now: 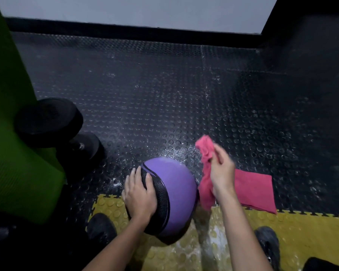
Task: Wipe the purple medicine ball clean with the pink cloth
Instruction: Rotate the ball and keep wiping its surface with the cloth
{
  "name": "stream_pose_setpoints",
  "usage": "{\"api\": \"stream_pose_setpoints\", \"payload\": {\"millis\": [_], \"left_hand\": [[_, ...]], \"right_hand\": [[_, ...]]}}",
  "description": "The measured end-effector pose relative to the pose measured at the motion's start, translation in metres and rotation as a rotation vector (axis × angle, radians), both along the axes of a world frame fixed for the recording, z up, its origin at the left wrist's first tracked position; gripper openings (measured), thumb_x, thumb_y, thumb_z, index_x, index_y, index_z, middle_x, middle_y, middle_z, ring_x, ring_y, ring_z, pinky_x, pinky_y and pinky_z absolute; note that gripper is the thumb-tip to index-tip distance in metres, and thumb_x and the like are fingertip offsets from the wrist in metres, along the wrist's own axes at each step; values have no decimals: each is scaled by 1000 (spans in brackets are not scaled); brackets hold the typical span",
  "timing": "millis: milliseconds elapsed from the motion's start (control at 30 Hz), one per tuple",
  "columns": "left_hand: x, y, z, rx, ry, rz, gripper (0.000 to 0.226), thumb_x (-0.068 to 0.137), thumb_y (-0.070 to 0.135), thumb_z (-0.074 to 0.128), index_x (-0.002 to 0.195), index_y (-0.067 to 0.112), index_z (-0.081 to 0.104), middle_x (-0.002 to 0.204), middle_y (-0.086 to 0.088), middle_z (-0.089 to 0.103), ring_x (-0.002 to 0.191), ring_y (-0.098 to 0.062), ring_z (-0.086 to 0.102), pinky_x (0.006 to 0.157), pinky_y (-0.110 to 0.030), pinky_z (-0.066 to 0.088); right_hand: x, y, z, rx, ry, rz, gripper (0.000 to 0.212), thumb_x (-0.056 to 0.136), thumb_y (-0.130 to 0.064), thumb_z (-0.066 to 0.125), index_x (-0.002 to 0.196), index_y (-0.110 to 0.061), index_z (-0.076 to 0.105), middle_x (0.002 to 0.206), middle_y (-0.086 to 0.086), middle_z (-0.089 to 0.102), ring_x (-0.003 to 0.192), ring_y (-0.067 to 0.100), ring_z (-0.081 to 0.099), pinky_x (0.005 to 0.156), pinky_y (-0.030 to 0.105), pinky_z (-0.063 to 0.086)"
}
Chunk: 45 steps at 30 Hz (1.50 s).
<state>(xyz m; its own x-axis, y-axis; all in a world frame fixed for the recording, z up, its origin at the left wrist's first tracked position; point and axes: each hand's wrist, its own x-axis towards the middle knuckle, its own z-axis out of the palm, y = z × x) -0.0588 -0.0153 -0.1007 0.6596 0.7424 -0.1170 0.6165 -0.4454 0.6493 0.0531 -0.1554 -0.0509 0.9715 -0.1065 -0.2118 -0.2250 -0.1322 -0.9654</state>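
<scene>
- Steadying the purple medicine ball [177, 184] on the floor [145, 90], at the seam of black and yellow tiles, with the left hand [140, 194] spread flat across its black band
- Pinching the pink cloth [205, 153] in the curled fingers of the right hand [222, 169], raised just beside the ball
- Risking a roll towards the right under a hard wipe, bracing from one side only
- Risking fresh smears by dragging the cloth's hanging tail through the white dust [176, 151] on the floor
- Counting one ball; two hands; two dark shoes [101, 225]; one dumbbell [51, 120]; one green mat [12, 133]
- Counting one bunched cloth in hand plus a flat pink sheet [256, 190] lying behind it; cannot tell whether one piece or two
</scene>
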Motion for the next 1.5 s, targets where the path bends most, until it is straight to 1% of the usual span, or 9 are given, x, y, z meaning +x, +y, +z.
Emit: {"api": "stream_pose_setpoints", "payload": {"millis": [167,367,500,667,1033,1167,1300,1400,1500], "left_hand": [[-8,11,-1,-57,-105,17,70,80,53,27,134,15,50,142,-3,47,133,-23,39,110,-42,28],[18,24,3,-287,17,210,38,97,38,36,126,18,51,137,-8,47,127,-27,41,107,-43,29],[12,13,-1,-153,64,131,45,97,41,36,138,24,44,146,0,41,135,-24,34,112,-43,25],[11,12,-5,-92,71,70,44,98,39,34,140,25,42,148,3,39,137,-21,32,112,-42,24],[9,18,-3,-125,6,57,42,97,40,34,135,27,49,141,4,48,131,-21,41,107,-45,32],[4,13,-6,-83,-14,27,64,83,51,21,134,25,49,142,4,47,132,-20,39,109,-44,30],[-6,17,-12,-99,-52,28,66,81,54,23,133,24,52,142,4,48,132,-19,40,109,-40,30],[-13,23,-16,-142,-86,13,69,78,58,24,131,25,54,139,4,50,130,-18,43,108,-40,32],[-14,21,-13,-124,-98,-39,60,82,48,30,131,23,55,140,5,50,131,-16,41,110,-41,30]], "right_hand": [[-14,10,48,-100,-331,279,33,91,-7,50,119,-22,60,109,-17,57,92,-11,54,80,-2,36],[-85,42,-24,-742,-473,653,36,86,-42,43,118,-33,59,131,-11,53,120,20,50,101,32,39],[-79,40,-27,-780,-467,678,37,85,-43,38,112,-37,62,124,-14,59,114,21,57,91,38,47],[-26,76,-12,-744,-273,934,35,93,-38,37,122,-37,55,138,-19,43,128,15,39,108,30,29],[-84,56,-21,-845,-534,520,35,83,-41,39,104,-35,67,113,-18,63,104,15,47,82,30,47],[-28,89,-10,-855,-293,833,34,92,-33,41,122,-28,57,139,-14,43,132,20,26,106,36,22],[-15,94,-15,-830,-305,967,33,92,-26,43,119,-19,61,132,-7,51,125,17,37,104,33,29],[-51,64,-31,-616,-570,706,29,88,-25,47,103,-14,69,111,-2,65,105,13,51,96,28,38],[-58,24,-50,-408,-219,235,23,90,-13,52,104,-7,68,107,5,67,91,8,52,84,15,37]]}}
